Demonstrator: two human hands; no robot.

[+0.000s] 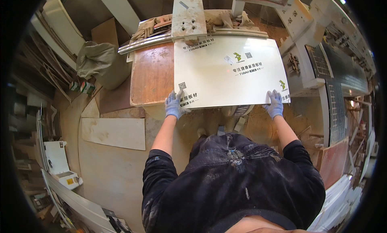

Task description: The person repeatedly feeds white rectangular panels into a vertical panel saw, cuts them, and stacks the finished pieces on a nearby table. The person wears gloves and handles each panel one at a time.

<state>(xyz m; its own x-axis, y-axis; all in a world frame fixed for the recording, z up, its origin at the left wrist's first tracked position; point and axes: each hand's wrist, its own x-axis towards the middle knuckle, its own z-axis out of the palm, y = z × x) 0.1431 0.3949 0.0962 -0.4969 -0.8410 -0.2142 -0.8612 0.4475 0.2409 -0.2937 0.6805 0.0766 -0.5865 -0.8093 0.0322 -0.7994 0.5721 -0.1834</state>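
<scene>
A large white board (pixel 217 82) with printed logos on its face lies flat on a reddish-brown wooden table (pixel 151 74). Both my hands wear light blue-grey gloves. At the board's near left corner my left hand (pixel 174 105) grips the edge, its fingers lying on top. My right hand (pixel 275 105) holds the near edge close to the right corner, fingers also over the top. The undersides of both grips are hidden. The board's far edge meets a metal rail (pixel 242 33) and a white machine housing (pixel 188 17) with several dark knobs.
Work gloves (pixel 146 28) lie behind the rail. To the left stand a stuffed sack (pixel 102 64) and leaning wood strips. A pale panel (pixel 115 133) lies on the floor at left. At right are a dark gridded machine table (pixel 336 68) and a reddish panel (pixel 333 162).
</scene>
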